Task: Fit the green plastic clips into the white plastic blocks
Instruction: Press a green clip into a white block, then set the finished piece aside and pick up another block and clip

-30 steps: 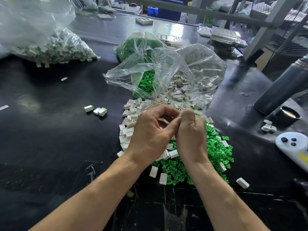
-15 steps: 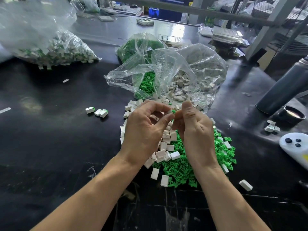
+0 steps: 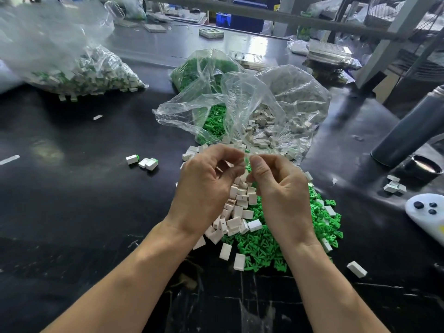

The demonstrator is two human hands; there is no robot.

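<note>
— Any writing you can read here?

— None. The clear bags (image 3: 252, 102) carry no print that shows, and the white blocks (image 3: 236, 212) bear only a small dark mark, too small to read.

— The white device (image 3: 430, 217) at the right edge?

— Dark buttons and a bit of yellow, no legible letters. The things on the far shelves are too blurred to tell.
</note>
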